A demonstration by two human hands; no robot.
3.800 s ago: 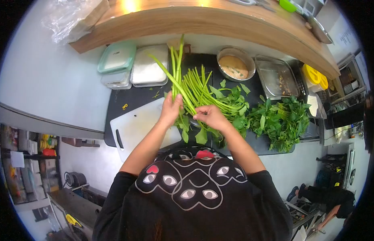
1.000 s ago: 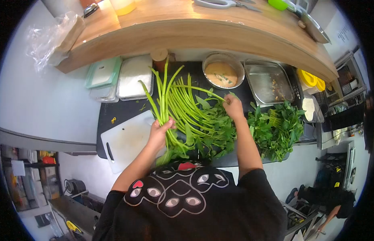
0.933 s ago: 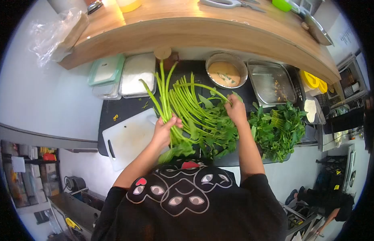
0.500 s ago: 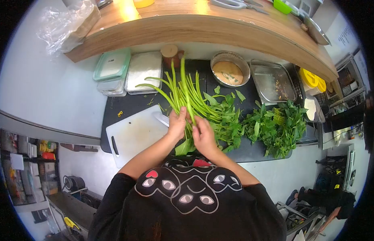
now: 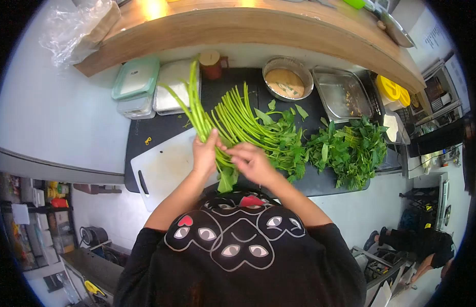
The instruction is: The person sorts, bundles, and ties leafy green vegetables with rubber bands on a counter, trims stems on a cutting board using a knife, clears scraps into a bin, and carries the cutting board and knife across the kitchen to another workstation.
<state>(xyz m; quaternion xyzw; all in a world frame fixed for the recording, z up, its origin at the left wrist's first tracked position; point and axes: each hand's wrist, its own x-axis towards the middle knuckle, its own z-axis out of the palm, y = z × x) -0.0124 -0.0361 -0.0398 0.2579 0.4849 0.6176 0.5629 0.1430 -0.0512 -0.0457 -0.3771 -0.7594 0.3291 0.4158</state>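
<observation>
Several long green stems [image 5: 196, 110] stand up out of my left hand [image 5: 204, 151], which is closed round them above the white cutting board [image 5: 164, 158]. Leaves [image 5: 227, 180] hang below that fist. My right hand [image 5: 251, 161] is beside it at the lower part of the stems, fingers curled and fingertips together; whatever they pinch is too small to make out. Behind my hands, a larger bunch of stems [image 5: 238, 115] lies on the black mat with its leaves [image 5: 291, 148] to the right.
Another leafy pile [image 5: 348, 153] lies further right. Along the back are lidded containers [image 5: 137, 79], a brown mug [image 5: 211, 66], a round tin [image 5: 288, 79] and a metal tray [image 5: 343, 92], below a wooden shelf [image 5: 248, 33]. A co-worker [image 5: 427, 248] is at the lower right.
My left hand has moved left with the held stems, away from the larger bunch. My right hand has shifted slightly left, its fingers now more curled. The whole view has shifted a little.
</observation>
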